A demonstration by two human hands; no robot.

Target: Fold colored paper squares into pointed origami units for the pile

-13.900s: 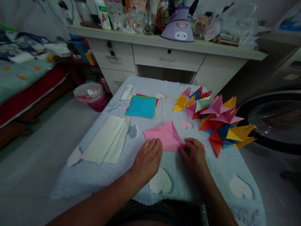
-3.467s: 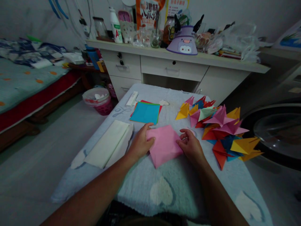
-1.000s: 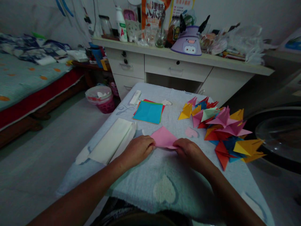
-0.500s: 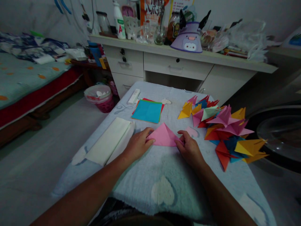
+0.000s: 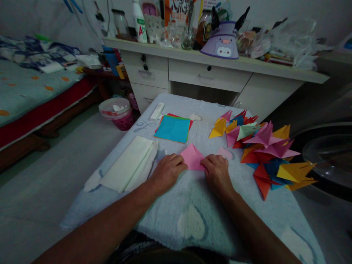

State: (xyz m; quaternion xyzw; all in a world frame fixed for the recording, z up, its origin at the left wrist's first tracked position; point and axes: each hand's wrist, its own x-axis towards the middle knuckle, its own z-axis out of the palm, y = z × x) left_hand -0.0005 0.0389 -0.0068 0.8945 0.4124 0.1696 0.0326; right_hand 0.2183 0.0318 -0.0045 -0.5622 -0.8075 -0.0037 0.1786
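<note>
A pink sheet of origami paper [image 5: 193, 157], folded into a triangle, lies on the cloth-covered table in front of me. My left hand [image 5: 171, 168] grips its left corner with curled fingers. On the opposite side, my right hand [image 5: 217, 171] has its fingers closed over the right corner. Both hands hide the ends of the paper; its peak and middle crease show between them. Just beyond is a stack of square coloured paper [image 5: 172, 128] with a blue sheet on top. Several folded paper cranes [image 5: 264, 146] in pink, yellow, red and blue are heaped at the right.
Beside my left forearm lies a folded cream-coloured sheet [image 5: 128, 163]. A small white box [image 5: 157, 111] rests near the table's far left edge. Behind stands a white desk [image 5: 209, 69] with bottles and a purple visor [image 5: 222, 42]. A pink bin [image 5: 122, 117] is on the floor.
Both hands have closed in over the pink paper's corners, fingers now curled and covering more of it. The paper stays in about the same place. The view has shifted slightly.
</note>
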